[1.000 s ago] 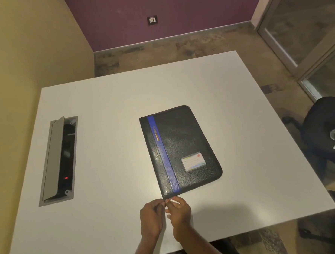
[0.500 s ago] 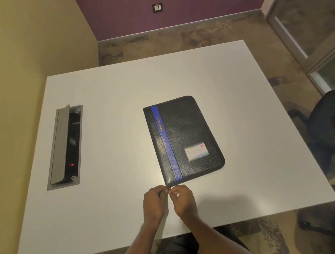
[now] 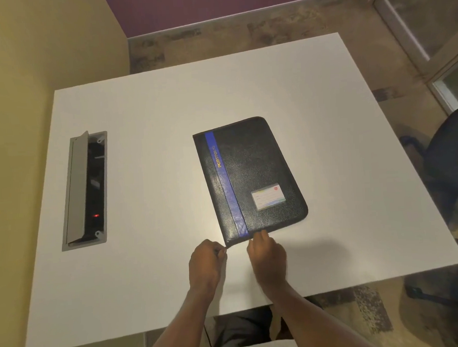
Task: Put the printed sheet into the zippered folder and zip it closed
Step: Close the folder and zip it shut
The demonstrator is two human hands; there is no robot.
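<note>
Since half a second ago, your hands are parting: left hand [image 3: 207, 263] is pinching the zip pull at the folder [image 3: 249, 177] corner, mid-frame; right hand [image 3: 266, 254], loosely curled, is pressing its lower edge. Keep pulling steadily.

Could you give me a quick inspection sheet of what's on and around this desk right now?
Surface: white rectangular table, mostly bare.
Job's things: black zippered folder with blue stripe, lying flat and shut; printed sheet not seen.
Clutter: grey open cable hatch in the table, red light inside.
Grips: left hand pinched at the folder's near corner; right hand touching its near edge.
Cables: nothing seen.
Surroundings: dark office chair, purple wall.
</note>
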